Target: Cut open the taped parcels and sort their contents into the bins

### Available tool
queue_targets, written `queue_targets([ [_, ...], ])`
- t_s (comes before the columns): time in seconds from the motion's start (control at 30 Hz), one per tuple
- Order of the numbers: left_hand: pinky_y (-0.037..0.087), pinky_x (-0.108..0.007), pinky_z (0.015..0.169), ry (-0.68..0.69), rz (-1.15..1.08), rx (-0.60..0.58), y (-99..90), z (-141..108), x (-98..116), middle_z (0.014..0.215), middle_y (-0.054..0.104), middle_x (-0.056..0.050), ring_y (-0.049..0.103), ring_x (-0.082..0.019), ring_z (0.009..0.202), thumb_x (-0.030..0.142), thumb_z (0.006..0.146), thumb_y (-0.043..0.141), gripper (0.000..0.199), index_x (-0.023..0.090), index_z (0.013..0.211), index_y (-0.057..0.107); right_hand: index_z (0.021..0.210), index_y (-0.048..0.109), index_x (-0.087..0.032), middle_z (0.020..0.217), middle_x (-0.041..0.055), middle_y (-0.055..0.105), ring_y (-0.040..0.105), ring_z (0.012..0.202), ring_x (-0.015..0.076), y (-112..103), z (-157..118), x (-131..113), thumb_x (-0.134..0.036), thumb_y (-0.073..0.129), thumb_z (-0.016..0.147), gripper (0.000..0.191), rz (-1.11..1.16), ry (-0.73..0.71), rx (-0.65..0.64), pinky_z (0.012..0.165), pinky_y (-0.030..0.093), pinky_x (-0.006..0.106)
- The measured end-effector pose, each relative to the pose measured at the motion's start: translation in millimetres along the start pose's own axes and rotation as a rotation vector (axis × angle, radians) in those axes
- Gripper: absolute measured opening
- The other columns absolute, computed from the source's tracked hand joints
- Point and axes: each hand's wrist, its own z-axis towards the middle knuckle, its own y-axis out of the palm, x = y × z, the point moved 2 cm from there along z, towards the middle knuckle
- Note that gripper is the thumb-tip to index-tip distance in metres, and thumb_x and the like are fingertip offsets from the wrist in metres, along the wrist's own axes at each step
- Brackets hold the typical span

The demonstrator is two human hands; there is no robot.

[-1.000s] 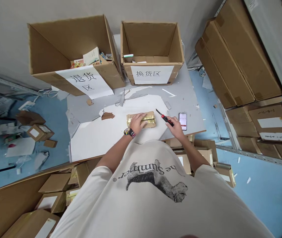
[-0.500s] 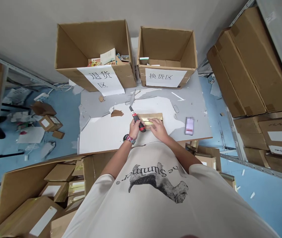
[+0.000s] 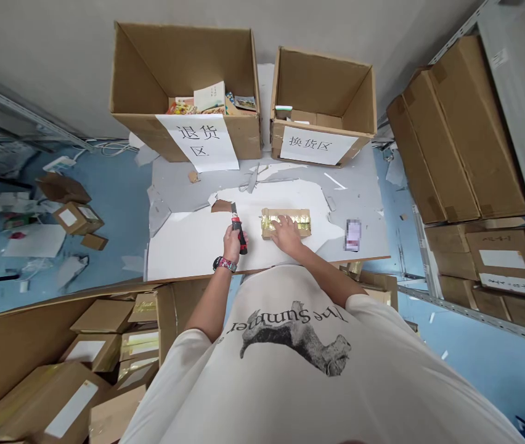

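My left hand [image 3: 232,245] is shut around the red-and-black handle of a utility knife [image 3: 239,231], with the blade pointing up and away from me. A small cardboard parcel banded with gold tape [image 3: 291,213] lies on a white sheet [image 3: 188,246] a little to the right of the knife. My right hand [image 3: 286,236] rests flat on the parcel and hides its near middle. A smartphone [image 3: 352,235] lies on the grey table [image 3: 359,197] to the right of the sheet.
Two open cartons stand at the table's far edge, the left one [image 3: 207,139] holding books and pamphlets, both with Chinese paper signs. Stacked cartons on metal shelving [image 3: 456,142] fill the right. An open carton of small boxes [image 3: 59,370] sits at lower left, above a littered blue floor.
The knife has passed from my right hand to my left. My left hand has come off the parcel and moved left, while my right hand now rests on the parcel.
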Motion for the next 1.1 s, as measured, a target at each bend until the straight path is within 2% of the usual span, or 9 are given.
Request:
queue_targets([
  [0.1,0.052,-0.028,0.055,-0.006,0.001,-0.026,-3.1,-3,-5,0.079,0.071,0.001,0.064,-0.017,0.059,0.048,0.093,0.069,0.04,0.024,0.124,0.068,0.168,0.065,-0.022,0.184,0.0209,0.051,0.04,0.171,0.046,-4,4,-6,-0.034,0.06,0.115,0.055,-0.03,0.02,-0.013,0.141,0.03,0.071],
  [0.27,0.054,-0.029,0.057,-0.011,0.052,-0.098,-7.5,-9,-10,0.078,0.075,0.0,0.066,-0.018,0.06,0.042,0.086,0.071,0.049,0.021,0.131,0.076,0.166,0.067,-0.021,0.183,0.0216,0.05,0.043,0.169,0.0486,-7,12,-16,-0.04,0.067,0.112,0.057,-0.058,0.078,-0.059,0.143,0.026,0.073],
  [0.37,0.055,-0.03,0.059,-0.023,0.098,-0.132,-10.5,-12,-11,0.079,0.077,0.0,0.067,-0.019,0.061,0.041,0.086,0.073,0.051,0.021,0.133,0.077,0.166,0.067,-0.023,0.181,0.0223,0.051,0.043,0.168,0.0525,-6,17,-19,-0.049,0.071,0.11,0.062,-0.047,0.109,-0.084,0.14,0.028,0.078],
  [0.47,0.055,-0.03,0.06,-0.023,0.134,-0.156,-15.4,-15,-14,0.079,0.078,0.0,0.067,-0.019,0.061,0.041,0.089,0.072,0.049,0.021,0.133,0.076,0.166,0.066,-0.023,0.18,0.0239,0.051,0.045,0.166,0.052,-5,21,-18,-0.05,0.076,0.107,0.065,-0.045,0.125,-0.09,0.138,0.029,0.079],
  [0.63,0.054,-0.029,0.059,0.046,0.217,-0.162,-28.9,-12,-22,0.08,0.079,0.0,0.066,-0.019,0.059,0.046,0.096,0.071,0.041,0.023,0.13,0.073,0.163,0.065,-0.026,0.178,0.0225,0.053,0.051,0.16,0.0465,-3,21,-16,-0.046,0.081,0.104,0.065,-0.029,0.13,-0.038,0.138,0.031,0.077],
  [0.8,0.06,-0.031,0.069,0.099,0.341,-0.278,-38.5,0,-29,0.087,0.082,-0.002,0.069,-0.018,0.064,0.05,0.098,0.07,0.049,0.02,0.135,0.08,0.162,0.064,-0.024,0.177,0.0224,0.053,0.054,0.159,0.0438,-2,17,-13,-0.046,0.079,0.106,0.062,-0.004,0.127,-0.007,0.138,0.036,0.074],
  [0.93,0.063,-0.033,0.079,0.196,0.44,-0.356,-37.7,11,-28,0.094,0.084,-0.004,0.073,-0.02,0.071,0.052,0.101,0.066,0.057,0.019,0.144,0.083,0.158,0.067,-0.027,0.174,0.0215,0.056,0.058,0.155,0.0428,0,14,-11,-0.042,0.076,0.108,0.053,-0.015,0.097,0.025,0.137,0.038,0.074],
  [1.1,0.062,-0.033,0.082,0.302,0.598,-0.459,-31.4,19,-18,0.095,0.085,-0.003,0.073,-0.019,0.071,0.051,0.105,0.061,0.055,0.022,0.144,0.087,0.156,0.067,-0.026,0.169,0.0224,0.06,0.06,0.153,0.0434,6,13,-10,-0.041,0.076,0.108,0.051,-0.039,0.079,0.052,0.136,0.037,0.075],
])
